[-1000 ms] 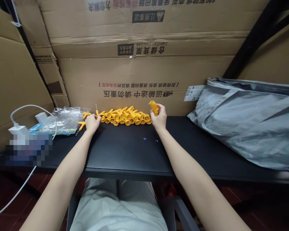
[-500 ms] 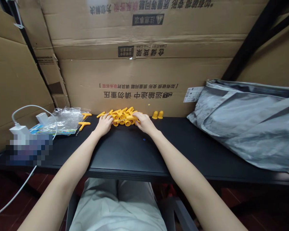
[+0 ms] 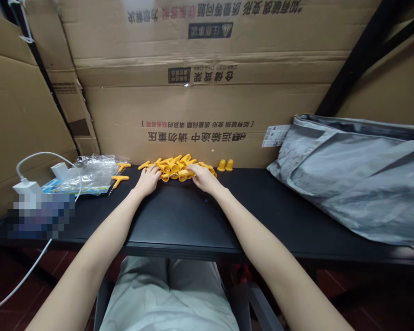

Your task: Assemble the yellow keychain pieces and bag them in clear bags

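Observation:
A pile of yellow T-handled corkscrews and flared caps point(image 3: 174, 167) lies on the black table against the cardboard. My left hand point(image 3: 149, 179) is at the pile's left side, its fingers bent and close together against the pieces; their tips are partly hidden. My right hand point(image 3: 204, 178) is closed at the front of the pile, gripping a yellow T-handled corkscrew point(image 3: 185, 173) lying sideways. Left of the pile, two more corkscrews, a nearer one point(image 3: 120, 179) and a farther one point(image 3: 123, 166), lie apart; the nearer shows a metal spiral. Two yellow caps point(image 3: 225, 165) stand upright at right.
Clear plastic packaging point(image 3: 93, 174), a white charger point(image 3: 28, 189) with its cable, and a blurred-out object point(image 3: 41, 216) lie at left. A grey fabric bag point(image 3: 352, 179) fills the right side. Cardboard point(image 3: 200, 103) walls the back. The black table's front edge point(image 3: 182, 250) is close to my lap.
My right hand has shifted slightly left and toward me with the yellow corkscrew. More yellow pieces show behind its wrist. My left hand stays nearly in place.

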A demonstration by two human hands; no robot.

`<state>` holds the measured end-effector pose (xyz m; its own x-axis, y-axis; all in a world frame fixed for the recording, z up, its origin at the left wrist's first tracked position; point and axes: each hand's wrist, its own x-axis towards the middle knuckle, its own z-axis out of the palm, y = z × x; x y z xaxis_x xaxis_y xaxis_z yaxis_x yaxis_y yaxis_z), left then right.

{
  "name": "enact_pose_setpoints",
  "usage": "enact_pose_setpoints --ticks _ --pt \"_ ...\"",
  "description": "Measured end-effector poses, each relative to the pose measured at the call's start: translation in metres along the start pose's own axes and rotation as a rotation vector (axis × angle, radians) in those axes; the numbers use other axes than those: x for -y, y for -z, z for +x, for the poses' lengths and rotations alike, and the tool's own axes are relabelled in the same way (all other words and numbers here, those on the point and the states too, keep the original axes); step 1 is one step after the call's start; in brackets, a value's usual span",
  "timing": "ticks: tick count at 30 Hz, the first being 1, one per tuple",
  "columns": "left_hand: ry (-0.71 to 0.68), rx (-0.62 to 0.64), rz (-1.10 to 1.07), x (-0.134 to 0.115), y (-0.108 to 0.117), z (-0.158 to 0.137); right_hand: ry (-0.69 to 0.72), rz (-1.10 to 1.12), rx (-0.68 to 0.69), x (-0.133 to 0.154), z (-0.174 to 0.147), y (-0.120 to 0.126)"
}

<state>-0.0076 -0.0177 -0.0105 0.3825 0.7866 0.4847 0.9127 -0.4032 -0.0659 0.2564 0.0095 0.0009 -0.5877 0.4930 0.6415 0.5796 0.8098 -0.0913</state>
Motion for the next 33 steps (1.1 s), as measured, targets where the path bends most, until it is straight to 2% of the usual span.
enact_pose_setpoints --ticks 8,15,22,29,33 --pt "-0.031 -0.039 0.046 0.001 -0.002 0.0 0.032 0.044 -0.032 -0.001 -0.001 0.0" --pt "-0.031 -0.068 0.005 -0.005 0.0 0.001 0.035 0.013 0.013 0.007 0.002 0.002" --pt "-0.035 -0.084 -0.176 -0.014 0.008 0.002 0.038 0.027 0.015 0.017 0.004 0.0" --pt "-0.154 -0.2 -0.3 -0.007 0.006 0.003 0.053 0.072 0.02 0.01 0.002 -0.005" --pt "-0.086 -0.211 -0.295 -0.007 0.006 0.001 0.052 0.113 0.041 0.01 0.001 -0.009"
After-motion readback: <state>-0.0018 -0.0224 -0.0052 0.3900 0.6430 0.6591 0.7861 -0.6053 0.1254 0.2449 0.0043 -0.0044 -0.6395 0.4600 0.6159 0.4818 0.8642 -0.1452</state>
